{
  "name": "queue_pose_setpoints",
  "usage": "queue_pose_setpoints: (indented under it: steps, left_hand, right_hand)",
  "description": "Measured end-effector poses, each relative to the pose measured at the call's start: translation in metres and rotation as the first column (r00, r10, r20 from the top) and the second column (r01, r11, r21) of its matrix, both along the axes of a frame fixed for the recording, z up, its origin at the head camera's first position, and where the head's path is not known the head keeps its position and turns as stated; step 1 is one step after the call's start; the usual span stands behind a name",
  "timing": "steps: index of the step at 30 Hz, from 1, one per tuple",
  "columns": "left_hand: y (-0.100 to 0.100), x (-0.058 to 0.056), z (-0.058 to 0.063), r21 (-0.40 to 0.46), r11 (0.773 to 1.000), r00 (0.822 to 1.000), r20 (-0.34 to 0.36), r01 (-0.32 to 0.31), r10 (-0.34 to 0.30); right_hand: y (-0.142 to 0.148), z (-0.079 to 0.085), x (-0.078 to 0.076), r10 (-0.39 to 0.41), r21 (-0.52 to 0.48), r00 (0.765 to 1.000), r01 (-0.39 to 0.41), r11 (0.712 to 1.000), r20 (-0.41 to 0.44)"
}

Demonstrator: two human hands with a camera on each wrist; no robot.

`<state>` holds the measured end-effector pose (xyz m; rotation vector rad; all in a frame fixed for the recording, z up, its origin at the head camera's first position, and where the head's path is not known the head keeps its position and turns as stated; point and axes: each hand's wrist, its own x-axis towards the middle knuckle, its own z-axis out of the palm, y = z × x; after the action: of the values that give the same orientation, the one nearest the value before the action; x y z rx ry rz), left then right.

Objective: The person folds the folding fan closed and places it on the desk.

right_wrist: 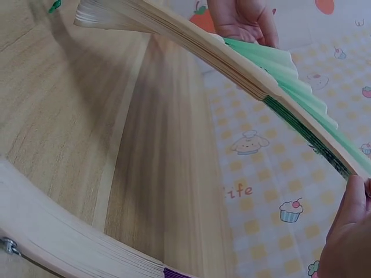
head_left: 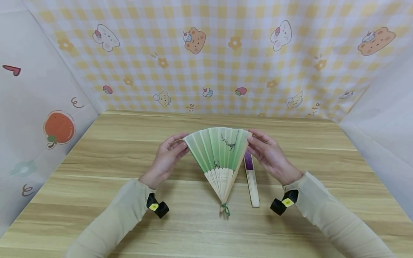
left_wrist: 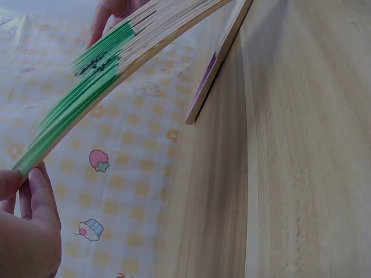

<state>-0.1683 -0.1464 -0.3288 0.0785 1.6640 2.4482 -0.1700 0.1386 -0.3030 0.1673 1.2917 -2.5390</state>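
A green folding fan (head_left: pixel 213 150) with pale wooden ribs is spread partway between my two hands, a dark branch pattern on its right part. My left hand (head_left: pixel 166 156) pinches the upper left end of the fan between thumb and fingers. At the upper right end, my right hand (head_left: pixel 269 154) pinches the outer wooden stick. The ribs meet at the bottom, where a green cord (head_left: pixel 226 209) hangs. In the left wrist view the fan (left_wrist: pixel 87 101) is held above the table. Behind my right hand lies a folded purple fan (head_left: pixel 251 182), its upper end hidden.
The wood-grain table (head_left: pixel 113 154) reaches back to a yellow checked cloth (head_left: pixel 219 71) with cartoon prints. White cloth (head_left: pixel 29 107) hangs at the left side and another at the right. A small black camera (head_left: pixel 158 206) sits on each wrist.
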Motion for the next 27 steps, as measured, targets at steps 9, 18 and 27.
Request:
queue_pose_setpoints:
  steps: [9,18,27]
  left_hand:
    - [0.006,0.000,0.001,0.013,1.000,1.000,-0.004,0.012,-0.012]
    - [0.012,-0.001,0.000,0.017,0.999,0.999,-0.006,0.032,-0.032]
    - [0.016,0.001,0.004,0.013,0.999,0.999,0.005,0.041,-0.041]
  right_hand:
    - [-0.002,-0.001,0.001,0.053,0.027,0.998,-0.053,0.998,-0.032]
    - [-0.006,0.000,0.003,0.085,0.043,0.996,-0.085,0.995,-0.011]
    - [-0.010,0.000,0.003,0.093,0.047,0.996,-0.092,0.995,-0.014]
